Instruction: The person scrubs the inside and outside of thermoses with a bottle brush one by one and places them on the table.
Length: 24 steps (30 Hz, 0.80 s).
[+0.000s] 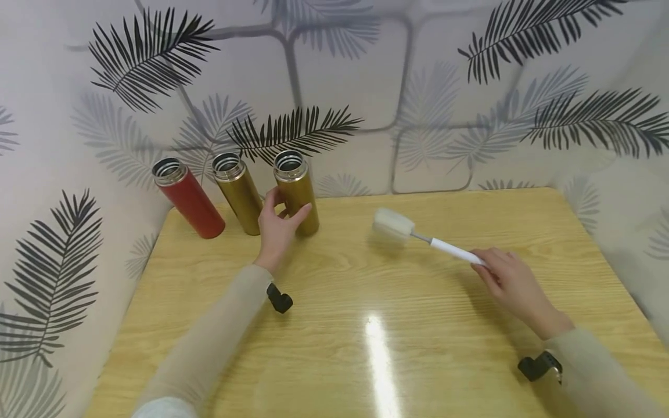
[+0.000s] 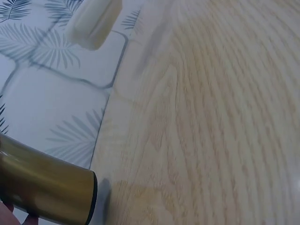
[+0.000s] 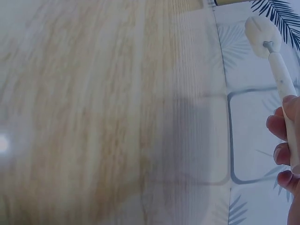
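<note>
In the head view, my left hand (image 1: 278, 226) grips the rightmost gold thermos bottle (image 1: 299, 197), thumb at its front and fingers at its left side. That bottle is upright and lidless, its steel neck showing. The left wrist view shows the lower part of this gold bottle (image 2: 51, 185), with only a bit of the hand at the corner. My right hand (image 1: 509, 284) holds a bottle brush by its white handle (image 1: 452, 251). The brush's pale sponge head (image 1: 393, 223) points left above the table. Curled fingers (image 3: 280, 126) wrap the handle in the right wrist view.
Left of the held bottle stand another lidless gold bottle (image 1: 239, 197) and a lidless red bottle (image 1: 192, 200). All are near the back left of the wooden table (image 1: 334, 325). A leaf-patterned wall covering (image 1: 345, 75) rises behind the table's back edge.
</note>
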Available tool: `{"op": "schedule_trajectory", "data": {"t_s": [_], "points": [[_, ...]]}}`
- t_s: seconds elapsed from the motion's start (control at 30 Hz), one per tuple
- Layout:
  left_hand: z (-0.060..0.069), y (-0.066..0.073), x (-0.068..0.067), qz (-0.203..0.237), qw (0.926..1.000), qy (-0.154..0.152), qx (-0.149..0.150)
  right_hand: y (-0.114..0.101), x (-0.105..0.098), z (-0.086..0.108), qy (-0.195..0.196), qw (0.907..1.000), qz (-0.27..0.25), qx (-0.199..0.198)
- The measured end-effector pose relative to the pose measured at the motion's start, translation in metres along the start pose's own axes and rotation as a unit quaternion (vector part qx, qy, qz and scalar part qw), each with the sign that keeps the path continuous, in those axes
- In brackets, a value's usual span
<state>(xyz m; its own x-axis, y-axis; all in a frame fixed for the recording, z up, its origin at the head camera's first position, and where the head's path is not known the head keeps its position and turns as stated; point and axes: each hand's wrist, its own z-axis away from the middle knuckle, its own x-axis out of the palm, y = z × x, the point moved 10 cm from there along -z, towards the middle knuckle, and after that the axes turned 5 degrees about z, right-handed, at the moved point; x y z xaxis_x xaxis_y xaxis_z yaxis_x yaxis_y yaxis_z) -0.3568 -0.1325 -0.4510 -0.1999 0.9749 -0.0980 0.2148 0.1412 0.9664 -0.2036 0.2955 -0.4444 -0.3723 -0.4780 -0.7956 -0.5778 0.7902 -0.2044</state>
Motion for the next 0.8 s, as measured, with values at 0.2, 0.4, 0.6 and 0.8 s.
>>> {"op": "schedule_trajectory", "data": {"t_s": [0.2, 0.4, 0.6, 0.8], "points": [[-0.002, -0.007, -0.005, -0.014, 0.9998, 0.007, -0.010, 0.005, 0.000, 0.004, 0.000, 0.9998, 0.001, 0.020], [-0.005, -0.016, -0.005, -0.021, 0.9996, 0.013, -0.013, 0.009, 0.002, 0.007, -0.011, 0.9993, 0.005, 0.036], [-0.006, -0.016, -0.005, -0.034, 0.9991, 0.022, -0.008, 0.013, 0.003, 0.010, -0.019, 0.9984, 0.015, 0.051], [0.007, -0.013, -0.002, -0.027, 0.9992, 0.006, -0.029, 0.016, 0.001, 0.014, -0.016, 0.9974, 0.028, 0.064]]}}
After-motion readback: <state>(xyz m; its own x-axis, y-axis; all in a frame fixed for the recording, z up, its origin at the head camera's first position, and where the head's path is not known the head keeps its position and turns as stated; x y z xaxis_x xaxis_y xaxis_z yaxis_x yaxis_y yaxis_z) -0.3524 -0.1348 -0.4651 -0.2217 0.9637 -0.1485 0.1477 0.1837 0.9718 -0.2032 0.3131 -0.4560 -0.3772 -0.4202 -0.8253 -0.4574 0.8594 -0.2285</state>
